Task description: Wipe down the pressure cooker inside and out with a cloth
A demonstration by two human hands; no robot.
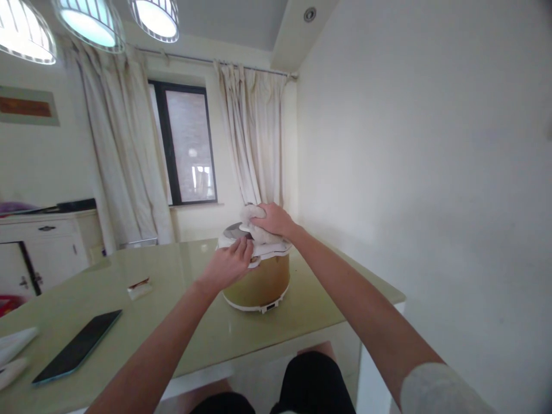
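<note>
The right hand is gripping a crumpled off-white cloth, fingers bent around it, on top of a round, gold-sided appliance with white rims; the left hand is resting, fingers curled, at the top's near left edge, its grip impossible to tell. The appliance is standing on a glossy pale-green bench; a flat black rectangular slab is lying well apart, left.

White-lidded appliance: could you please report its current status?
Right hand gripping pale cloth on the lid; left hand touching the lid's near side. Appliance upright on table. Dark tablet lies apart, toward the left.
</note>
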